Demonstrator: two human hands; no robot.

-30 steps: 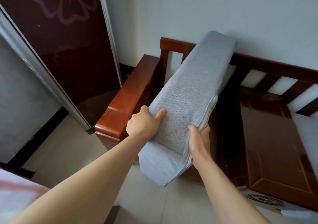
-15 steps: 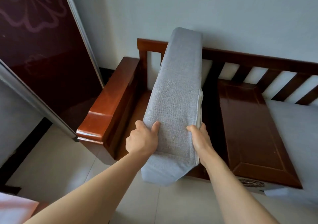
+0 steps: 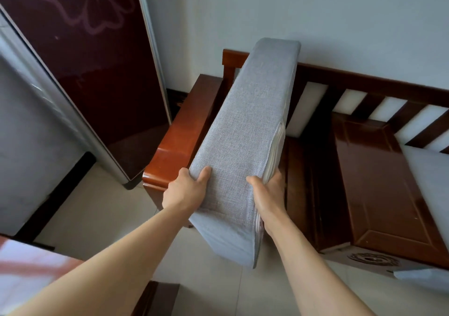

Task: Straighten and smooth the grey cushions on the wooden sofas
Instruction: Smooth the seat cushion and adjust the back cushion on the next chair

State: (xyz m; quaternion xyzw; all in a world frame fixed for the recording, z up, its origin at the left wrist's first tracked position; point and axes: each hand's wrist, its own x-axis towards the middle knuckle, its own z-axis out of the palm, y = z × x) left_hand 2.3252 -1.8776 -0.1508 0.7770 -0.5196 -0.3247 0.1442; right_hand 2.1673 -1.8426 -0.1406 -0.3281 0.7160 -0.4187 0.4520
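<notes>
1. The grey cushion (image 3: 245, 145) is raised on edge over the left end seat of the wooden sofa (image 3: 379, 184), its far end leaning toward the backrest (image 3: 364, 80), its near end overhanging the seat front
2. The left hand (image 3: 185, 190) grips the near left edge, thumb on the top face; the right hand (image 3: 267, 194) grips the zip side, fingers hidden behind it
3. Compared with half a second ago, the cushion leans slightly more to the right and sits closer to the armrest (image 3: 179, 140); both grips are unchanged
4. Judgement: the cushion is being realigned; laying it flat and smoothing remain
5. A second grey cushion (image 3: 430, 177) lies on the seat at the right
</notes>
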